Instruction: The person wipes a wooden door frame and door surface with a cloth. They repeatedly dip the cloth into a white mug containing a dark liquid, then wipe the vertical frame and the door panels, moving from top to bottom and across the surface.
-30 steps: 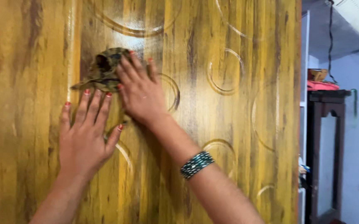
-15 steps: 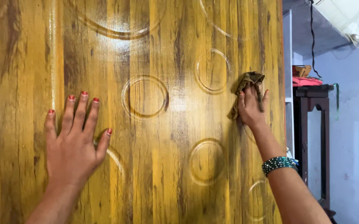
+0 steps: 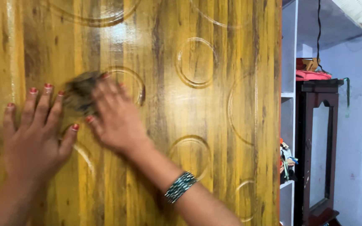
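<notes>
The right hand [image 3: 116, 119] has swept its gripped dark cloth [image 3: 79, 94] back left beside the flat, open left hand [image 3: 32, 138]; the glossy wooden door [image 3: 214, 104] looks mostly wiped.

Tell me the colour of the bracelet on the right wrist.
Teal-green with silvery glints, a beaded bracelet; the head view shows it clearly.

Glossy yellow-brown wood-grain panel [image 3: 214, 109] (embossed rings), soft dark cloth [image 3: 79, 94], beaded bracelet [image 3: 180, 186]

home rm: glossy wood door [image 3: 214, 109], dark cabinet [image 3: 321, 142], cluttered shelves [image 3: 287, 161]
</notes>
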